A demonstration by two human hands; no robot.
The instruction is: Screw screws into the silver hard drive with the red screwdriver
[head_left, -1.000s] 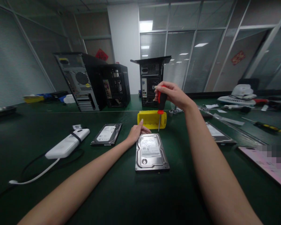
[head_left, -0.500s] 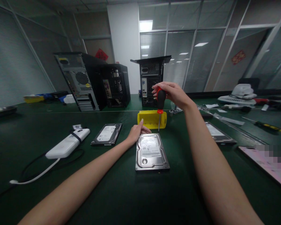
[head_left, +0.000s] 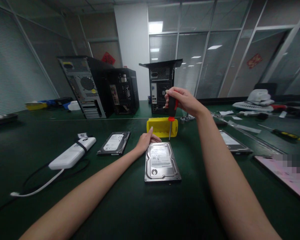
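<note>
A silver hard drive [head_left: 162, 161] lies label side up on the green table in front of me. Against its far left corner rests my left hand [head_left: 145, 141], thumb raised and fingers stretched along the far edge. Above the drive's far right corner, my right hand [head_left: 181, 98] is wrapped round the handle of a red and black screwdriver [head_left: 172, 110]. Its shaft stands nearly upright, with the tip at that corner; I cannot tell whether it sits in a screw. Just behind the drive is a yellow tray [head_left: 160, 123], partly covered by the shaft and my left thumb.
Another hard drive [head_left: 114, 143] and a white power strip [head_left: 73, 153] with cables lie left. To the right are a third drive [head_left: 231, 141], a pink-screened tablet [head_left: 281, 170] and a yellow-black screwdriver [head_left: 286, 134]. Computer cases [head_left: 86, 86] stand at the back.
The screwdriver's handle has turned and leans slightly more to the right, and my right fingers have shifted round it. My left hand and the hard drive have stayed put.
</note>
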